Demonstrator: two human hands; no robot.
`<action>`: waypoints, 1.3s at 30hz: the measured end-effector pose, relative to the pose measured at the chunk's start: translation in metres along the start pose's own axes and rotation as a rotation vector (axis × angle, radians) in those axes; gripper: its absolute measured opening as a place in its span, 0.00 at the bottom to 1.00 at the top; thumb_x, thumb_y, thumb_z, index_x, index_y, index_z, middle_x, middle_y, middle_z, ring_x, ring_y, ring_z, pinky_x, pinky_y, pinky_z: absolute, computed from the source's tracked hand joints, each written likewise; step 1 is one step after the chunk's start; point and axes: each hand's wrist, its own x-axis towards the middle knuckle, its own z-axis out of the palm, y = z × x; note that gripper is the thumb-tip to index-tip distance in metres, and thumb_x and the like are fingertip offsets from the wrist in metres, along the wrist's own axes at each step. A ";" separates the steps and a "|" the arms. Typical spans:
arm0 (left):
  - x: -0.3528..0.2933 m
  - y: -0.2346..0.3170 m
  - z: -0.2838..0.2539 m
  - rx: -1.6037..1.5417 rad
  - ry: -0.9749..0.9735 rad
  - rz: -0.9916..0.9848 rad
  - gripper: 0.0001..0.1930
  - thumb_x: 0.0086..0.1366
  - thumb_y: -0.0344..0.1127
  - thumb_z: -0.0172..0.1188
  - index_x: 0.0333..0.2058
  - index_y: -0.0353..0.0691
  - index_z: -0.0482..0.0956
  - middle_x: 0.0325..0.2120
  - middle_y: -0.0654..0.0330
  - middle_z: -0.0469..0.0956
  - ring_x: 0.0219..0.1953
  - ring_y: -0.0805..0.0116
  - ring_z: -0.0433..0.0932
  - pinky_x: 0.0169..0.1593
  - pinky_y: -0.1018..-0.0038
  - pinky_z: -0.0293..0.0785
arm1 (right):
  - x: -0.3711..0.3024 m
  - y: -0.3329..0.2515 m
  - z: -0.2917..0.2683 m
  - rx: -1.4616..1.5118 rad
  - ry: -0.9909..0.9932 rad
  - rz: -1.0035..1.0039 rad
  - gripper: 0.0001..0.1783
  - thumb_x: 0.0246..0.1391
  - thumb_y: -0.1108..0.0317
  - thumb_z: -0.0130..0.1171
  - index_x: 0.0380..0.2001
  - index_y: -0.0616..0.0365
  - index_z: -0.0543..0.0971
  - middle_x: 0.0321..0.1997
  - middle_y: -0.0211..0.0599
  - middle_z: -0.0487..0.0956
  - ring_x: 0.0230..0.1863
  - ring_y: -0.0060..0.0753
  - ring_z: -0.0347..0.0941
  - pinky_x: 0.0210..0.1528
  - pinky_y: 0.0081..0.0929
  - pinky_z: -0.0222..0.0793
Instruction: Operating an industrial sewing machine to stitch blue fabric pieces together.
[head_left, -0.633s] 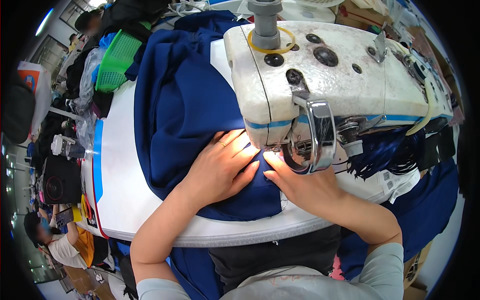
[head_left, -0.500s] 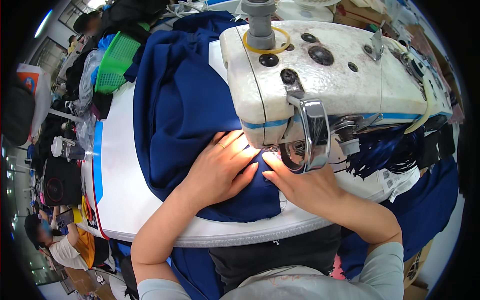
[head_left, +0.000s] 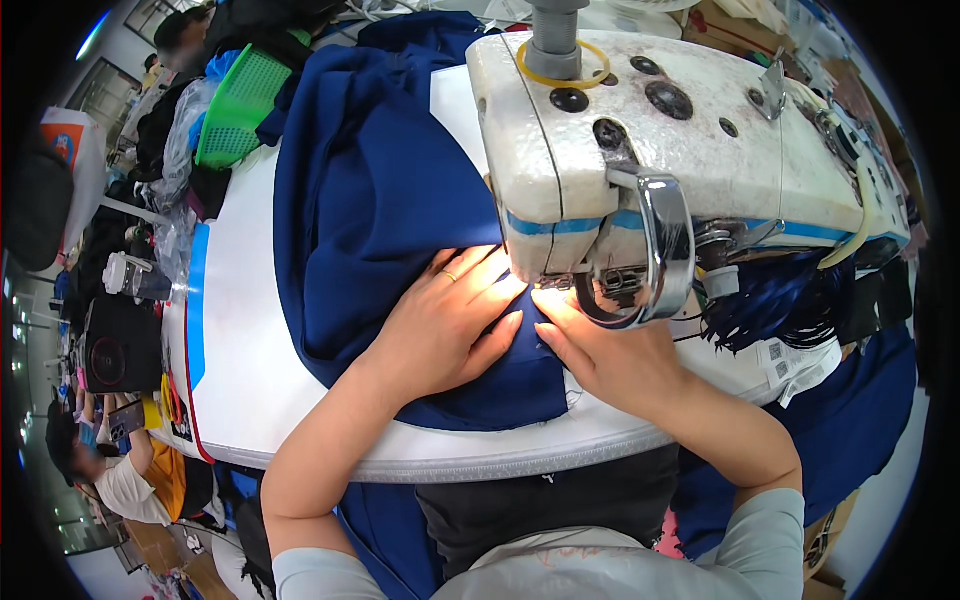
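A dark blue cloth (head_left: 390, 190) lies in folds across the white sewing table, its near part under the head of a white sewing machine (head_left: 640, 140). My left hand (head_left: 440, 320), with a ring on one finger, rests flat on this cloth, fingers stretched toward the lit needle area. My right hand (head_left: 620, 365) lies at the cloth's right edge, thumb and forefinger apart, their tips close to my left fingertips. Its other fingers are partly hidden behind the shiny metal lever (head_left: 668, 250). The machine head covers part of the stitching spot.
Dark thread tails or strips (head_left: 775, 305) hang beside the machine over white labels (head_left: 800, 365). More blue cloth (head_left: 850, 400) drapes at the right. A green basket (head_left: 240, 110) stands at the far left. At the lower left, another person (head_left: 110, 465) holds a phone.
The whole view has shifted a little, so the machine appears farther right. My hands stay on the cloth by the needle area, in nearly the same pose.
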 end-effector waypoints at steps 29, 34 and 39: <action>-0.044 0.015 -0.002 -0.068 0.021 -0.034 0.24 0.70 0.40 0.72 0.63 0.43 0.83 0.70 0.48 0.76 0.77 0.43 0.69 0.79 0.37 0.59 | 0.002 0.004 -0.009 0.185 -0.086 -0.024 0.29 0.65 0.38 0.69 0.59 0.44 0.87 0.52 0.45 0.86 0.52 0.57 0.81 0.49 0.53 0.76; -0.047 0.014 -0.006 -0.135 -0.028 -0.042 0.25 0.70 0.41 0.73 0.63 0.45 0.84 0.71 0.49 0.75 0.78 0.44 0.68 0.80 0.37 0.58 | 0.004 0.003 -0.013 0.083 -0.098 -0.048 0.34 0.61 0.41 0.74 0.65 0.46 0.87 0.49 0.39 0.85 0.53 0.45 0.80 0.56 0.42 0.75; -0.046 0.010 -0.004 -0.120 -0.014 -0.016 0.25 0.69 0.41 0.73 0.63 0.44 0.84 0.71 0.49 0.75 0.78 0.44 0.68 0.80 0.37 0.58 | -0.008 0.011 -0.001 0.035 -0.070 0.122 0.23 0.61 0.49 0.76 0.53 0.52 0.90 0.43 0.40 0.87 0.47 0.48 0.83 0.54 0.48 0.75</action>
